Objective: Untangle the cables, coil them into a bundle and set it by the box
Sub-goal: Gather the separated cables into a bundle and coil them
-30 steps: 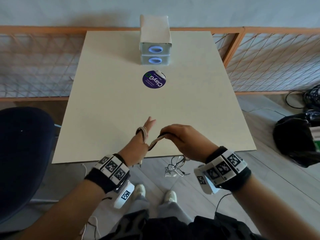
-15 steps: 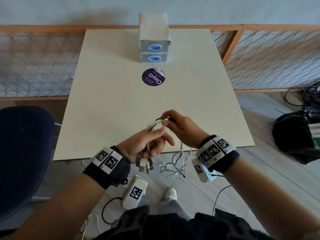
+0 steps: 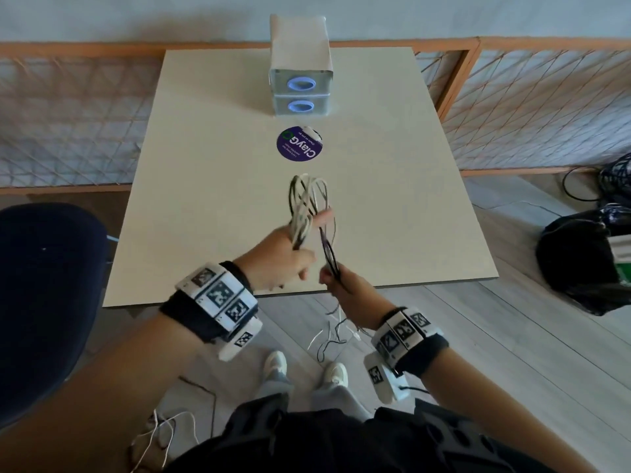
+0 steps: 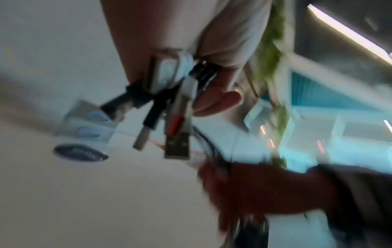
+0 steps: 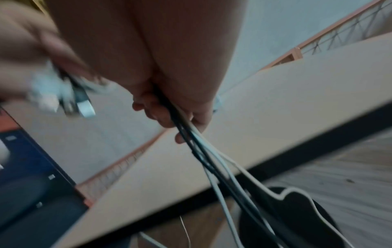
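Observation:
A loop of white and black cables (image 3: 309, 203) stands up from my left hand (image 3: 285, 254), which grips its base over the near part of the table. In the left wrist view several USB plugs (image 4: 177, 134) hang below that hand's fingers (image 4: 216, 100). My right hand (image 3: 336, 285) grips the trailing cable strands (image 5: 203, 151) just right of the left hand, at the table's front edge. Their loose ends (image 3: 329, 339) dangle to the floor. The grey two-drawer box (image 3: 300, 87) stands at the far middle of the table.
A round purple sticker (image 3: 299, 145) lies in front of the box on the beige table (image 3: 205, 186). A dark chair (image 3: 44, 285) is at the left, a black bag (image 3: 587, 264) on the floor at the right. Wooden railing with netting (image 3: 532, 107) runs behind.
The cable loop has grown and now stands tall from my left hand, which moved forward over the table. My right hand dropped back toward the front edge, holding the trailing strands.

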`<act>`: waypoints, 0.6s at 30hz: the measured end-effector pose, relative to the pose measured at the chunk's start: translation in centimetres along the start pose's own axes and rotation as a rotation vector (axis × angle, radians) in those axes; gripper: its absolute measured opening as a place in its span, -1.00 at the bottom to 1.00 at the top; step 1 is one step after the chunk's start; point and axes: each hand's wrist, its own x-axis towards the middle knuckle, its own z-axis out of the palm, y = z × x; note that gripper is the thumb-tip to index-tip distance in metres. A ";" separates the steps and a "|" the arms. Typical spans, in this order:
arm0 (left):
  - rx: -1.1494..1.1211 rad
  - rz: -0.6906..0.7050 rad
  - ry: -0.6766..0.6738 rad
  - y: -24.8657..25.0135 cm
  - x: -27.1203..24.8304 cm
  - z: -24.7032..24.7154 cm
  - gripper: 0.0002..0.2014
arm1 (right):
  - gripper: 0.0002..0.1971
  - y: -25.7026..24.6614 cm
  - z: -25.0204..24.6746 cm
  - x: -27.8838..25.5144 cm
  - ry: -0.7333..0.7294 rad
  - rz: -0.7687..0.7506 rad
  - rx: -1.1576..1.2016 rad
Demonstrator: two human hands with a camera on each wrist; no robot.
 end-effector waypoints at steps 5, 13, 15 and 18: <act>0.842 0.075 0.040 0.6 1.1 0.4 -0.82 | -0.77 -3.8 -2.7 -0.3 -0.150 -0.073 0.061; -0.264 0.016 0.044 2.2 0.2 -2.0 -0.64 | -0.75 -0.5 -4.7 -1.3 0.069 -0.049 -0.002; -0.542 0.024 0.084 3.3 0.1 -2.2 -0.63 | -0.79 1.4 -3.1 -1.6 0.100 -0.013 -0.044; -0.731 0.064 0.071 4.7 -0.1 -2.2 -0.68 | -0.84 4.6 0.0 -2.0 0.013 0.107 -0.116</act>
